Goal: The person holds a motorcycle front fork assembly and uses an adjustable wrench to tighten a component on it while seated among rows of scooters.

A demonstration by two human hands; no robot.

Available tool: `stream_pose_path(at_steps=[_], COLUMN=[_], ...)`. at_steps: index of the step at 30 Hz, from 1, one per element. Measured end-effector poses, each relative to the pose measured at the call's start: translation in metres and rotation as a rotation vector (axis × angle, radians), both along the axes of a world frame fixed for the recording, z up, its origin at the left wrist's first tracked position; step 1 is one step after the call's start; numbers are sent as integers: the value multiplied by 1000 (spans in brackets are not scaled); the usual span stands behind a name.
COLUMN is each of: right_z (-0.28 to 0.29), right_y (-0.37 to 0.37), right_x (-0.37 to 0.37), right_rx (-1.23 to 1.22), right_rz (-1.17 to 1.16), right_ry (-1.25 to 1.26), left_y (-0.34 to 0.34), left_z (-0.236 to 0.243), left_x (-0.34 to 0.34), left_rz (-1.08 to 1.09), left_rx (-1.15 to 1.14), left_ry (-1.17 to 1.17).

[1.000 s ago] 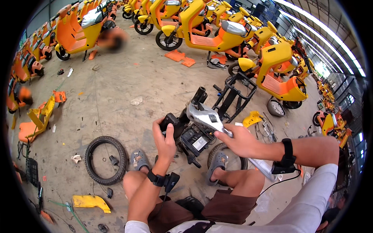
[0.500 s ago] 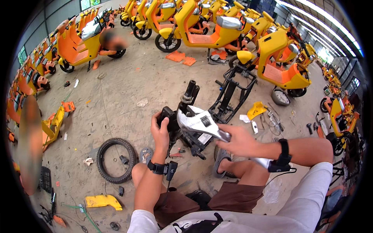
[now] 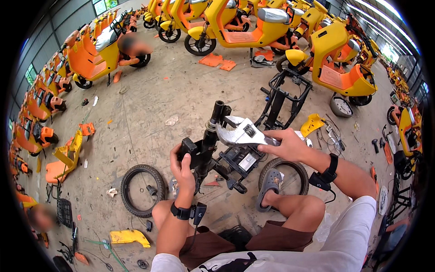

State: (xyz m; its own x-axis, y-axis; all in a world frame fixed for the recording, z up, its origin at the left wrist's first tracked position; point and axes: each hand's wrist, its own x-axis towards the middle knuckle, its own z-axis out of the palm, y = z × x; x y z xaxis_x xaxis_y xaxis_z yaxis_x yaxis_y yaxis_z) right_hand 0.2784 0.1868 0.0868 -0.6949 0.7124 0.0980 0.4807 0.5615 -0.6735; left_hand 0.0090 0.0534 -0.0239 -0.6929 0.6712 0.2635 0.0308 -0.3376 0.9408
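My right hand [image 3: 287, 144] is closed round the handle of a large silver adjustable wrench [image 3: 238, 134]. The wrench's jaws lie at the right side of an upright black steering tube [image 3: 210, 138]; whether they grip a nut there I cannot tell. On the tube's left, a small black box-shaped part [image 3: 190, 148] sits in the closed fingers of my left hand [image 3: 182, 170]. The tube stands at the near end of a bare black scooter frame [image 3: 283, 97], which stretches away to the far right.
Loose tyres lie either side of my legs, the left tyre [image 3: 124, 190] and the right tyre [image 3: 302, 174]. A yellow panel [image 3: 129, 238] is at near left, another yellow piece [image 3: 312, 124] at right. Yellow scooters [image 3: 247, 38] line the back. A blurred person [image 3: 41, 217] is at lower left.
My right hand and the wrench handle have swung away from me, up in the view. My left hand stays on the black box-shaped part. The whole view has shifted slightly.
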Motion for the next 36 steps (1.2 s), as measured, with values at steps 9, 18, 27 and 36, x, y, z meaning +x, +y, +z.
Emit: stream_pose_path(at_steps=[9, 18, 27, 36], right_z=[4, 9, 26, 51], right_y=[33, 6, -37, -105], right_x=[-8, -21, -44, -103], right_rx=[48, 32, -171, -406], right_rz=[122, 42, -77, -257], right_ry=[-120, -206, -290, -287], left_y=[-2, 2, -2, -5], left_z=[10, 5, 6, -1], left_x=[1, 3, 0, -8], left_rz=[-23, 11, 7, -37], left_rx=[-43, -22, -1, -4], left_ry=[-28, 2, -22, -56])
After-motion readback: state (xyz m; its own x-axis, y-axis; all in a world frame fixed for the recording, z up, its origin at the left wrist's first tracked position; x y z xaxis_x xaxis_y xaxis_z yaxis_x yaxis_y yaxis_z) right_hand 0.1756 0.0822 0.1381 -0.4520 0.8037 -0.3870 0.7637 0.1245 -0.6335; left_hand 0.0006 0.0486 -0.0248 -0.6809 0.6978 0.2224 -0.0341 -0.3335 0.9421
